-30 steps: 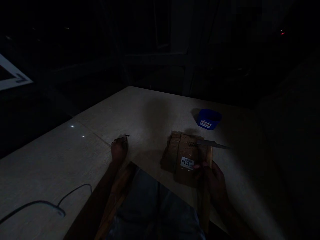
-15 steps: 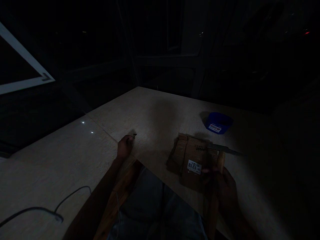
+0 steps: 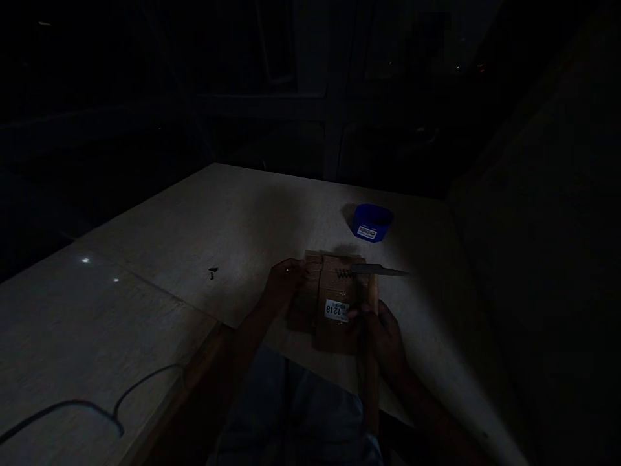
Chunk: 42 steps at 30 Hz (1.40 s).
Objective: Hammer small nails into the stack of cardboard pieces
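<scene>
My right hand (image 3: pixel 388 336) is closed around the wooden handle of a hammer (image 3: pixel 372 298). Its long grey metal head lies across the top right of a folded cardboard piece (image 3: pixel 334 333). The cardboard carries a white label (image 3: pixel 336 310) reading 1218, upside down, and a row of dark zigzag marks whose nature is unclear. At the cardboard's upper left edge is my left hand (image 3: pixel 284 285), its fingers bent together; darkness hides what they may hold. Small dark pieces (image 3: pixel 212 272), perhaps nails or screws, lie on the table to its left.
A blue plastic container (image 3: pixel 372 223) with a white label stands behind the cardboard on the pale table (image 3: pixel 218 213). A dark cable (image 3: pixel 72 404) curves over the surface at front left. The room is very dim, and the right side falls in shadow.
My left hand has moved right, from beside the small dark pieces to the cardboard's left edge. The view has turned to the right. My right hand still grips the hammer.
</scene>
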Motion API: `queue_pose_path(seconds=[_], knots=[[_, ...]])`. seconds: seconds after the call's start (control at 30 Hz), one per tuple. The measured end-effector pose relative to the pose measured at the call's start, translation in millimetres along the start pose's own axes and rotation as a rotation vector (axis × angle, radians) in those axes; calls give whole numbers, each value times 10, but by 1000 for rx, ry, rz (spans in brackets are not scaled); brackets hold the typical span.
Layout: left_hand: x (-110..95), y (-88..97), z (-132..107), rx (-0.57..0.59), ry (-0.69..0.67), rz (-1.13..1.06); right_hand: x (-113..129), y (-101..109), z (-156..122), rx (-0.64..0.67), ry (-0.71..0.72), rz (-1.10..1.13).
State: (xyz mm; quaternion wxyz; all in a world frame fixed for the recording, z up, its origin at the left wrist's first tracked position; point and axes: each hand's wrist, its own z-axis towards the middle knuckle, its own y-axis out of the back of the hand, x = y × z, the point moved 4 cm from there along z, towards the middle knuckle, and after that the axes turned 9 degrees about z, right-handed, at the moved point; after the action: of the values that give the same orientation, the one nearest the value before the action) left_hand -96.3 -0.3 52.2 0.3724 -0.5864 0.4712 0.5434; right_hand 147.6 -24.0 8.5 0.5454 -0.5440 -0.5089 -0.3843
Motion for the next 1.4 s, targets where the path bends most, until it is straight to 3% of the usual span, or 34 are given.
queue_pose_path(seconds=[0.13,0.33,0.43,0.53,0.63,0.73,1.1,1.4], knots=[[66,-345,108,113,65,-34,-40,-7,-9,19,2,-66],[261,-479,337,177,14,80,-51,-29,-18,26,-34,-113],[276,-482,373,174,-92,245,-47,-23,-12,13,-30,-100],[167,-488,355,146,-298,515,-43,-23,-1,15,-31,-87],[60,-543,337,222,-443,713,-34,-29,7,12,-31,-88],[22,-594,345,308,-499,793,-16,-39,4,11,-23,-93],[155,-609,299,363,-489,643,-17,-35,17,13,-4,-127],[168,-600,339,266,-415,565,10,-40,14,4,10,-150]])
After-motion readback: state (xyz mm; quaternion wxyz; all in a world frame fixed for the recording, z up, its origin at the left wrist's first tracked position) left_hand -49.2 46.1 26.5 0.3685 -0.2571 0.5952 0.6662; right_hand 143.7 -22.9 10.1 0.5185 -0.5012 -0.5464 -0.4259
